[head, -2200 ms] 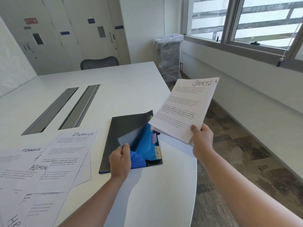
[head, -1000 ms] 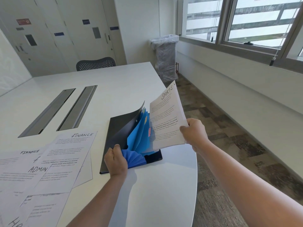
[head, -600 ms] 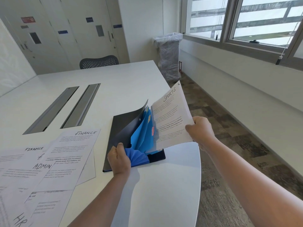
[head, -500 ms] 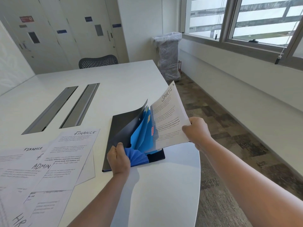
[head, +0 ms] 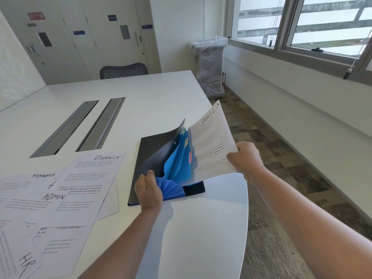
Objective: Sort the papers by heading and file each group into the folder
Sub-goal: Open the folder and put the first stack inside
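SPORTS papers (head: 211, 146) extend left of right-hand grip (head: 244, 158).

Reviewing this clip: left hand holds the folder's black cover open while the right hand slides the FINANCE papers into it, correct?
Not quite. The head view shows the papers in the right hand headed SPORTS, not FINANCE. The left hand does hold the folder cover open.

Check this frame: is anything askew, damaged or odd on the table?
Nothing damaged or spilled. The loose papers at the table's left lie overlapped and skewed, FINANCE, ADMIN and HR headings mixed. The folder is held open by the left hand; the right hand holds the SPORTS sheets.
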Motion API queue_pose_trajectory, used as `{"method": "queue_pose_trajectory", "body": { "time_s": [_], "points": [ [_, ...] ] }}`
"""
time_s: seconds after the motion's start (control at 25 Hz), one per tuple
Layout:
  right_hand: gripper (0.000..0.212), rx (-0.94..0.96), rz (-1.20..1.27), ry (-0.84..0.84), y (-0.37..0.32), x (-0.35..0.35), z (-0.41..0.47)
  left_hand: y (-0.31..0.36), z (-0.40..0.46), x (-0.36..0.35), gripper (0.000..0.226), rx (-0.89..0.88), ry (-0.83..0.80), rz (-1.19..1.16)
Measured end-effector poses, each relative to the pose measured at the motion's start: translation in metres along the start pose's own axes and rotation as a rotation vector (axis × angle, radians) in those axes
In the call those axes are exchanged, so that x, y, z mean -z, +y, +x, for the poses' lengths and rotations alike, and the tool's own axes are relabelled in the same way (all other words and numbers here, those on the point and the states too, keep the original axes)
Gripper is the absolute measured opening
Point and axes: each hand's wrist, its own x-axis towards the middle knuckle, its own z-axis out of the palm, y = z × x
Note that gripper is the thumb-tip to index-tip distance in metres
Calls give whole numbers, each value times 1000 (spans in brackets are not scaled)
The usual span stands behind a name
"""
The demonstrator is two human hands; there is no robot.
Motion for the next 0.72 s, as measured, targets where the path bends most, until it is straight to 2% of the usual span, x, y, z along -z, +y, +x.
{"method": "queue_pose_trajectory", "body": {
  "time_s": [0.16,0.36,0.48,0.72],
  "points": [
    [38,-24,42,-64,-4,-8,1,-2,1,0,46,-6,-9,-4],
    [19,-53,35,-140,-10,-30,-3,2,0,0,51,-23,-20,-18],
    [16,-80,3,-200,-14,-42,-6,-1,0,1,50,-35,-15,-6],
    [11,-72,-67,-169,-11,-25,7,-7,4,1,49,-73,-10,-13]
  ]
}}
